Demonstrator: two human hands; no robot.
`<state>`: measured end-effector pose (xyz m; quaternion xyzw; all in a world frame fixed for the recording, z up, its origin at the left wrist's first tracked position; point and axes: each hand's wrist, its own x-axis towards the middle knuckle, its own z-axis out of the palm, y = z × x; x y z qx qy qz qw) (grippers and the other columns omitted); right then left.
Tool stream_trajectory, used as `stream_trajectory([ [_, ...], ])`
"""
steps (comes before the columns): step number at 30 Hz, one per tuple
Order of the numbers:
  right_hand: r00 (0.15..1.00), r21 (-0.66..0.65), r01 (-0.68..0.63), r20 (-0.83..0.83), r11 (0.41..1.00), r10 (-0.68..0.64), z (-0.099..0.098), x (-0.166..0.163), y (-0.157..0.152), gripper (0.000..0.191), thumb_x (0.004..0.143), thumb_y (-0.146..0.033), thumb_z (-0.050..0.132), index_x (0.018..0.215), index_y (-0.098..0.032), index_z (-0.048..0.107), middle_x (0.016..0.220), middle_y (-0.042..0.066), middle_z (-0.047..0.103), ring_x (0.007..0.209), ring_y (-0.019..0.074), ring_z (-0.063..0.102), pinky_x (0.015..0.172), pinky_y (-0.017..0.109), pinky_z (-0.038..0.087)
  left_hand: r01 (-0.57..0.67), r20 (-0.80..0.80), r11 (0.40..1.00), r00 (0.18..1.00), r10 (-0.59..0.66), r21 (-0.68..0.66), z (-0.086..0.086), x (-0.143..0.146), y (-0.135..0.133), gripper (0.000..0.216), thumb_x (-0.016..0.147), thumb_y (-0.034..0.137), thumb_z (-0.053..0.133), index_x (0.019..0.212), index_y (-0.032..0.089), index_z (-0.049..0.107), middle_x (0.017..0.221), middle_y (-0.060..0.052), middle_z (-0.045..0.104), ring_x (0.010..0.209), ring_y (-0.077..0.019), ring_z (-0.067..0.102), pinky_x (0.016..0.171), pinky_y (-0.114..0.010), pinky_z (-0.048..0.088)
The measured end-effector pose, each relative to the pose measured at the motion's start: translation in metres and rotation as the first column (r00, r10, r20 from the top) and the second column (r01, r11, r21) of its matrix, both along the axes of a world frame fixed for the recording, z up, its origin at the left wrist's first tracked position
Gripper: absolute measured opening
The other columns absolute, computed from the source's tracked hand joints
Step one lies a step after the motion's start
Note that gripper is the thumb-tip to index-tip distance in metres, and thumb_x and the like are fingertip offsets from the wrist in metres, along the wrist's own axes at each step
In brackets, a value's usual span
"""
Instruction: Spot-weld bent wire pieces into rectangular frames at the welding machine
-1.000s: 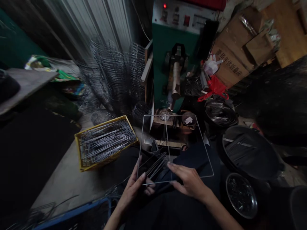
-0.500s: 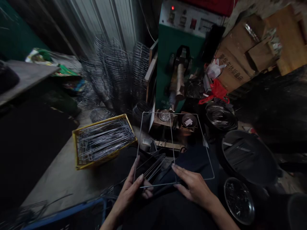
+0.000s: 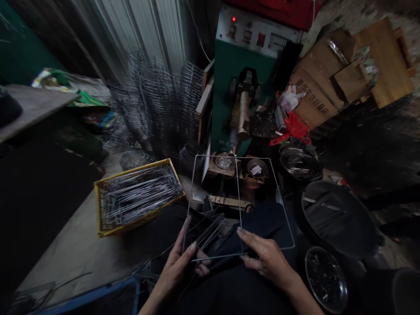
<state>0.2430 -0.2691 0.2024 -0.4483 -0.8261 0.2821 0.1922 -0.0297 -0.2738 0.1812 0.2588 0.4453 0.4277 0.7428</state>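
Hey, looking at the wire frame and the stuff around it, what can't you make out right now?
All in the head view:
Wire frame: near left corner, hidden by the left hand.
Its near edge: partly covered by the right hand.
Green machine: top, cut off by the upper edge.
Control panel: lettering too small and blurred.
Lower-right bowl: contents too small and dim to name.

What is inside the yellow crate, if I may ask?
The yellow crate holds a heap of thin metal wire pieces; the top ones cover the crate's bottom and anything lying deeper.
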Motion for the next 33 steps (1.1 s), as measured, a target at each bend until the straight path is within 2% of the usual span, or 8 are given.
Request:
stream_trajectory([
  [7,1.0,0.025,-0.016,0.005,1.0,0.016,0.0,0.002,0.005,0.076,0.083,-0.015,0.067,0.15,-0.029,0.035,0.143,0.006,0.051,0.128,0.0199,0.052,0.105,0.03,0.046,-0.018,0.02,1.0,1.0,0.018,-0.005,-0.002,0.0,0.001,0.093,0.089,0.045,0.06,0.154,0.033,-0.006,0.068,-0.006,0.07,0.054,-0.0244,0.068,0.05,-0.03,0.051],
  [18,1.0,-0.034,-0.025,0.015,0.999,0.025,-0.005,0.007,0.009,0.072,0.087,-0.018,0.063,0.151,-0.03,0.032,0.147,0.004,0.047,0.131,0.0196,0.049,0.107,0.032,0.044,-0.037,-0.001,0.999,0.999,0.037,-0.009,0.0,0.002,0.007,0.094,0.089,0.042,0.061,0.154,0.031,-0.008,0.067,-0.005,0.07,0.052,-0.0227,0.067,0.049,-0.029,0.051],
  [22,1.0,-0.085,-0.011,0.022,0.996,0.013,-0.004,0.008,0.008,0.072,0.087,-0.019,0.063,0.151,-0.031,0.031,0.147,0.003,0.046,0.131,0.0198,0.048,0.107,0.032,0.044,-0.041,0.04,0.999,0.998,0.043,-0.03,0.001,0.003,0.004,0.09,0.09,0.04,0.061,0.154,0.034,-0.003,0.07,-0.006,0.071,0.054,-0.0227,0.068,0.049,-0.027,0.05],
  [26,0.999,-0.068,0.022,0.04,0.997,-0.019,-0.008,0.008,0.007,0.069,0.088,-0.024,0.063,0.15,-0.032,0.034,0.143,0.003,0.051,0.129,0.0211,0.051,0.105,0.034,0.047,-0.078,0.078,0.996,0.994,0.081,-0.035,-0.002,0.008,0.002,0.092,0.089,0.038,0.063,0.154,0.036,-0.002,0.07,-0.004,0.071,0.053,-0.0211,0.067,0.049,-0.026,0.051],
  [29,0.998,0.025,0.038,0.054,0.999,-0.039,-0.014,0.007,0.027,0.062,0.091,-0.024,0.06,0.148,-0.033,0.037,0.14,0.002,0.054,0.126,0.0202,0.054,0.103,0.034,0.048,-0.092,0.087,0.995,0.992,0.088,0.041,-0.009,0.011,0.025,0.091,0.09,0.033,0.062,0.154,0.032,-0.001,0.067,-0.002,0.07,0.053,-0.0199,0.067,0.051,-0.027,0.053],
  [31,0.994,0.112,0.075,0.075,0.991,-0.084,-0.017,0.006,0.058,0.059,0.092,-0.027,0.061,0.147,-0.032,0.04,0.137,0.003,0.058,0.12,0.0205,0.059,0.1,0.033,0.05,-0.091,0.102,0.988,0.992,0.079,0.125,-0.017,0.013,0.058,0.092,0.088,0.029,0.064,0.155,0.032,0.001,0.066,-0.001,0.069,0.054,-0.0198,0.067,0.052,-0.029,0.055],
  [33,0.978,0.205,0.16,0.102,0.966,-0.183,-0.017,0.006,0.099,0.061,0.089,-0.035,0.066,0.145,-0.029,0.044,0.131,0.006,0.063,0.113,0.0223,0.064,0.096,0.033,0.052,-0.082,0.145,0.973,0.988,0.051,0.216,-0.024,0.013,0.102,0.095,0.086,0.026,0.066,0.154,0.033,0.0,0.067,0.0,0.07,0.053,-0.0194,0.068,0.051,-0.028,0.056],
])
